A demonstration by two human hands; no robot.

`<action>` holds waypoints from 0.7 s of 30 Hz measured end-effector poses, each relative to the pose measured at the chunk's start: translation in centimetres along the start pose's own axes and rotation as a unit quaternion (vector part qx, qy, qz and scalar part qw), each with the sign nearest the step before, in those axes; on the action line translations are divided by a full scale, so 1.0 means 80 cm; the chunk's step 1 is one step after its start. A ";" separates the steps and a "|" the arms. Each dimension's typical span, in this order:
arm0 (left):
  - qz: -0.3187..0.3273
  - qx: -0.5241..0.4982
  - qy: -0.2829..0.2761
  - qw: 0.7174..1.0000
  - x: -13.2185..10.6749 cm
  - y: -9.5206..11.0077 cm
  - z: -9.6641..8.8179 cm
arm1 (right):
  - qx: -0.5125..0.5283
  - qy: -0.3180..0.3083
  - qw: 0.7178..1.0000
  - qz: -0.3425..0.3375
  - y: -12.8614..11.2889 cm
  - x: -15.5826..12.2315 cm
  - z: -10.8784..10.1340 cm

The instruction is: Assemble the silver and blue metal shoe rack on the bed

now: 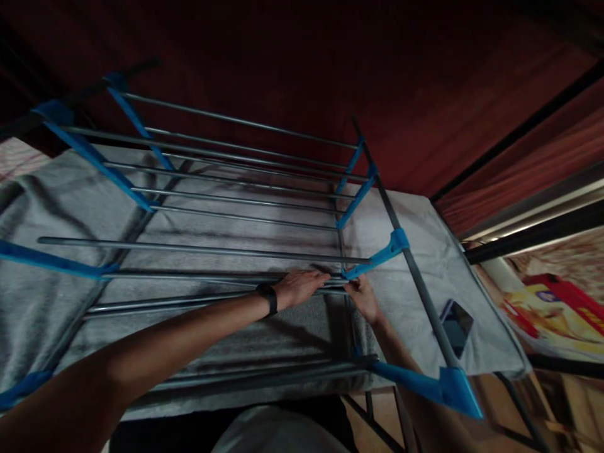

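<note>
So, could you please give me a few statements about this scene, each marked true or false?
1. The left hand and right hand are both at the grey rods. True.
2. A wristband is on the right arm. False: the black wristband is on the left arm.
3. A phone lies on the pale cloth. True.
4. The brackets are yellow. False: the brackets are blue.
5. The hands are far apart. False: they are close together.

Light dim, darkest toward top. Deep red fabric backdrop [292,56] behind bench [410,217]; bench draped in pale grey cloth [401,302]. Dark metal bars [518,134] at right. Tan floor [384,404] below.
</note>
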State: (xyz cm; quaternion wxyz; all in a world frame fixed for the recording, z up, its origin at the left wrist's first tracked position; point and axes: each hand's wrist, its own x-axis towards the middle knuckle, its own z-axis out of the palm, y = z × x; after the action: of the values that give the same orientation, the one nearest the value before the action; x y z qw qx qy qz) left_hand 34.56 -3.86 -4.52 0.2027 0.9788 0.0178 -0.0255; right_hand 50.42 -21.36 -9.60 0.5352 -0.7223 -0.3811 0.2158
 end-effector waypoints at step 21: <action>0.025 -0.044 0.012 0.999 0.057 0.030 0.012 | -0.168 0.060 0.982 -0.061 0.004 0.005 0.009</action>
State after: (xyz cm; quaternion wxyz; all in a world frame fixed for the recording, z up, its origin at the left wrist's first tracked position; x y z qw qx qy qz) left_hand 39.21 -6.33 -4.71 0.2458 0.9693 -0.0036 -0.0081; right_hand 50.21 -20.66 -10.08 0.4405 -0.7888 -0.4225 0.0723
